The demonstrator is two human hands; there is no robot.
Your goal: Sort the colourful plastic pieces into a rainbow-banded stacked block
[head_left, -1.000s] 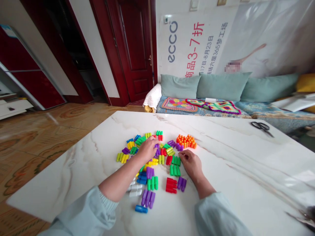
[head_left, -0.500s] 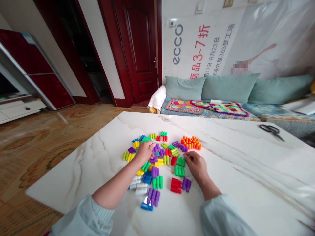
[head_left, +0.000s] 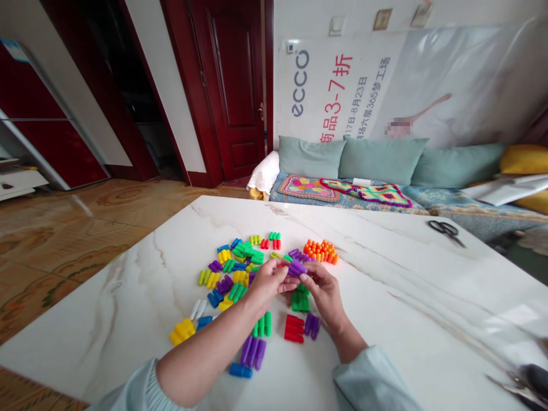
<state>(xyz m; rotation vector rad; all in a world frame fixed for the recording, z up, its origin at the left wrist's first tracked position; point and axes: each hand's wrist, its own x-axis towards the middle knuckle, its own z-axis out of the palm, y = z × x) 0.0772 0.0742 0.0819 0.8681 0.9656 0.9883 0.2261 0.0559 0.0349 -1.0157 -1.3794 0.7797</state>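
Note:
My left hand (head_left: 269, 281) and my right hand (head_left: 324, 288) meet above the pile, fingers closed on a purple cluster of joined plastic tubes (head_left: 297, 268) between them. Its tubes look like small round-ended caps side by side. Beneath my hands lie green tube clusters (head_left: 301, 301), partly hidden. A red cluster (head_left: 294, 329) and a purple pair (head_left: 312, 326) rest nearer me. Left of my hands spreads a loose pile of green (head_left: 237, 292), yellow (head_left: 212, 279) and blue clusters (head_left: 215, 298), partly covered by my left forearm.
Many orange tubes (head_left: 321, 250) stand grouped beyond my right hand. Black-handled scissors (head_left: 445, 229) lie at the table's far right, and another dark-handled tool (head_left: 524, 385) at the near right. The white marbled table (head_left: 385, 342) faces a sofa (head_left: 299, 188) with cushions.
My left hand has moved right from the pile, and my right hand has come in to meet it. A purple cluster is now held up between both. The view has shifted slightly right.

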